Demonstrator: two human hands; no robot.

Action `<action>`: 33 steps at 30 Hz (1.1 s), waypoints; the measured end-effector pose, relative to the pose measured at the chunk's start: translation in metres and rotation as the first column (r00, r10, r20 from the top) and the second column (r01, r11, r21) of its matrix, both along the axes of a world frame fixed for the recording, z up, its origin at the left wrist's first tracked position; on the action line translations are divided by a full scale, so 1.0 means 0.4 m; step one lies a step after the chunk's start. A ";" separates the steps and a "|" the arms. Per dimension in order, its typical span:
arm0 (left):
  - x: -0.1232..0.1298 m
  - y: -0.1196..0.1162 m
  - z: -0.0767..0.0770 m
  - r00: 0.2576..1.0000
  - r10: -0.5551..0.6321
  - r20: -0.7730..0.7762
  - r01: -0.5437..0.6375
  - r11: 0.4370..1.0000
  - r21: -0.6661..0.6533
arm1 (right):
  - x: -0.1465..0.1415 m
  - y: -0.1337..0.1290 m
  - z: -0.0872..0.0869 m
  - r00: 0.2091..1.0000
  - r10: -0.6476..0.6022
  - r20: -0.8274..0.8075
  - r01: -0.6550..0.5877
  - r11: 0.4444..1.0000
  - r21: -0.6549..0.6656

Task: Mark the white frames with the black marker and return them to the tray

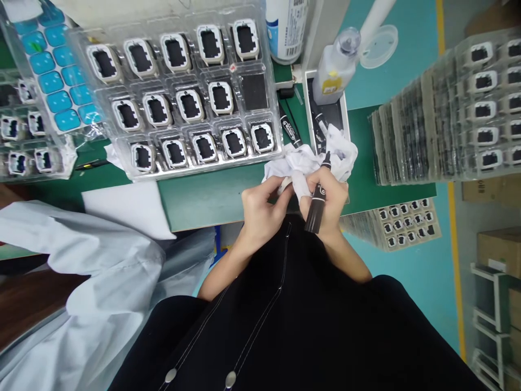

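Observation:
My left hand (264,209) is closed on a small white frame part (284,185), pinched between thumb and fingers. Close beside it, my right hand (330,198) is wrapped round a black marker (316,209) and also has a white cloth (300,183) at its fingertips, against the part. More crumpled white cloth (342,152) lies just beyond both hands. A clear tray (195,169) of white frame parts stands ahead on the left, with one pocket of its middle row holding no part.
A clear bottle (331,70) stands in a white box (345,117); a larger white bottle (285,32) is behind. Stacked trays (427,114) rise at the right. A person's grey sleeve (89,244) is at the left, near a white sheet (128,209).

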State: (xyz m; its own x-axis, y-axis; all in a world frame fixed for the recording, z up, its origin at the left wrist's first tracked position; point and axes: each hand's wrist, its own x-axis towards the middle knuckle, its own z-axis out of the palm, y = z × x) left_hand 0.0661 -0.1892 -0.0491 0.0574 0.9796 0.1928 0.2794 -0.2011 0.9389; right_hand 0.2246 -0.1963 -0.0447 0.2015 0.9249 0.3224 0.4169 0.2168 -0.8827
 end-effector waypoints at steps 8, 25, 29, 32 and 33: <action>-0.001 -0.005 0.003 0.994 0.008 0.105 0.003 0.995 -0.104 | 0.000 -0.009 -0.031 0.983 -0.177 -0.055 0.182 0.977 0.114; 0.004 -0.002 0.057 0.827 0.064 0.558 0.254 0.844 -0.472 | 0.036 0.035 -0.067 0.959 -0.285 0.004 0.281 0.947 0.158; -0.001 -0.003 0.052 0.817 0.073 0.572 0.277 0.820 -0.501 | 0.049 0.050 -0.076 0.984 -0.178 0.013 0.176 0.979 0.099; -0.003 -0.005 0.051 0.817 0.080 0.572 0.272 0.820 -0.504 | 0.055 0.056 -0.077 0.994 -0.113 0.013 0.111 0.989 0.093; -0.004 -0.005 0.052 0.813 0.082 0.577 0.272 0.822 -0.500 | 0.056 0.056 -0.077 0.995 -0.098 0.009 0.096 0.990 0.099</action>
State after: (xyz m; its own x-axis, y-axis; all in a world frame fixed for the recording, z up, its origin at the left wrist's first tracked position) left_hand 0.0647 -0.1914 -0.0282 0.2137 0.9189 -0.3317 -0.3111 0.3859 0.8685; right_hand 0.2470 -0.1738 -0.0755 0.2834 0.8651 0.4138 0.4524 0.2599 -0.8531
